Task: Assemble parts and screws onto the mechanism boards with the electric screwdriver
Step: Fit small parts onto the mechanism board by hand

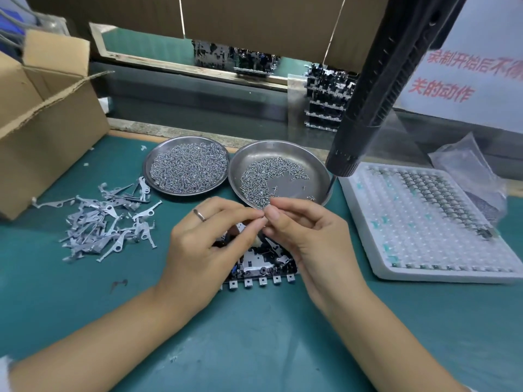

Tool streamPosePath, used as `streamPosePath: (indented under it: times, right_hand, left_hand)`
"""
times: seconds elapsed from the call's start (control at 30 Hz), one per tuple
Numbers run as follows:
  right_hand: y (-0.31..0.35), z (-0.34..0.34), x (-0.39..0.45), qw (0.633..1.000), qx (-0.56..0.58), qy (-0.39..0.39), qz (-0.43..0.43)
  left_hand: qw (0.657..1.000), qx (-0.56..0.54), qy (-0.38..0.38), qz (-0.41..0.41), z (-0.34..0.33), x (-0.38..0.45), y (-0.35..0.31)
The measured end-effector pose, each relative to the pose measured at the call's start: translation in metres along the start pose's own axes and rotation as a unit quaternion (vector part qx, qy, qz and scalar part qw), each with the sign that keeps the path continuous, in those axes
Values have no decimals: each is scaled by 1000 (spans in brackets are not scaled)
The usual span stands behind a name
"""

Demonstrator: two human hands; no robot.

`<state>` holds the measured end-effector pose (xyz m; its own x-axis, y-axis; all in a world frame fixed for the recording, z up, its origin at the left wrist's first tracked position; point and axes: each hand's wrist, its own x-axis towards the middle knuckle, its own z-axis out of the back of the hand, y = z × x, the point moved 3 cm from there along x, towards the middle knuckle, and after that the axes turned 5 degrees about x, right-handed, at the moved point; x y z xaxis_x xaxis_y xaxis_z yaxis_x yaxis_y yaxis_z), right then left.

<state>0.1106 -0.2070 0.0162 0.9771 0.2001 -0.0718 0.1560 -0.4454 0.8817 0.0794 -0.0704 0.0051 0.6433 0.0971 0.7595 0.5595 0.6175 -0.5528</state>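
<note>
A mechanism board lies on the green mat, mostly hidden under my hands. My left hand and my right hand meet fingertip to fingertip just above it, pinching something tiny that I cannot make out. The black electric screwdriver hangs from above at the right, its bit pointing down near the right dish; neither hand touches it. Two round metal dishes hold screws: the left dish is heaped, the right dish is partly filled.
A pile of small flat metal levers lies at the left. A white foam tray with rows of small parts sits at the right, a plastic bag behind it. An open cardboard box stands far left. Stacked boards sit behind.
</note>
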Motion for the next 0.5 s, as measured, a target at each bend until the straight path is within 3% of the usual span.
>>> streamPosePath:
  times: [0.23, 0.5]
  right_hand:
    - [3, -6, -4, 997, -69, 20, 17]
    - [4, -4, -1, 994, 10, 69, -80]
  left_hand:
    - [1000, 5, -3, -8, 3, 2, 1]
    - [999, -18, -22, -29, 4, 3, 1]
